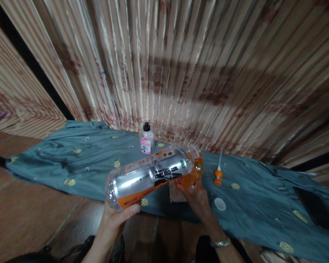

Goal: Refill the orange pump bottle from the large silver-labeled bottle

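My left hand (117,219) is wrapped round the base of a large clear bottle (150,175) with a silver and orange label. The bottle is tilted, its open neck at the right, over an orange see-through bottle (190,177). My right hand (196,195) grips that orange bottle, which is partly hidden behind the large one. An orange pump head (218,177) with a thin tube lies on the cloth to the right. Nearer to me is a round white lid (220,204). A clear bottle with a black cap (146,140) stands behind the large bottle.
A blue-green patterned cloth (98,164) covers the surface. A dark flat object (315,208) lies at its right end. Something brownish (177,194) rests below the orange bottle. A pleated curtain (164,73) hangs behind.
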Tool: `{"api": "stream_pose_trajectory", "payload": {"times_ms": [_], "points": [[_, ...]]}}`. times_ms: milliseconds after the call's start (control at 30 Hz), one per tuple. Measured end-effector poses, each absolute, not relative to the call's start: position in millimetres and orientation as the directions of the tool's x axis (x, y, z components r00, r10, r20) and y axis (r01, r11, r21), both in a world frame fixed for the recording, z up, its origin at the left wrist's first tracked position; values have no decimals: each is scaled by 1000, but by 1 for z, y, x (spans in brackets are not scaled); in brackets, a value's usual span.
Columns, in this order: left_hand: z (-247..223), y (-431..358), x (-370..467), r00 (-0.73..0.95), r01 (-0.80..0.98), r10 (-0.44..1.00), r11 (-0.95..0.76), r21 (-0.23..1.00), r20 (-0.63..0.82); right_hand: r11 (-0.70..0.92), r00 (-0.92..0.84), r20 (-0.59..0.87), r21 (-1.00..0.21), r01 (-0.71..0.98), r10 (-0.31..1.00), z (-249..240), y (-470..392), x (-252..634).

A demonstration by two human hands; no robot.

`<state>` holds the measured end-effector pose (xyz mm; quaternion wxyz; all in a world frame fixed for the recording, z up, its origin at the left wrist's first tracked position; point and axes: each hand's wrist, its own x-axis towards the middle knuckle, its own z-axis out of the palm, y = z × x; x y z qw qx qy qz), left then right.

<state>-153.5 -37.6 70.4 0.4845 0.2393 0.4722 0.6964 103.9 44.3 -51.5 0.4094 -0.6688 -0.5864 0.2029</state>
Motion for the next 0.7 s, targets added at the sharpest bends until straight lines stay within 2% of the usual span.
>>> {"api": "stream_pose_trajectory", "payload": {"times_ms": [233, 700], "points": [[69, -36, -154, -443, -432, 888, -95, 897, -120, 10, 204, 174, -783, 622, 963, -41, 42, 105], [71, -37, -153, -450, -425, 884, -86, 901, -128, 56, 191, 230, -765, 641, 954, -37, 41, 108]]}}
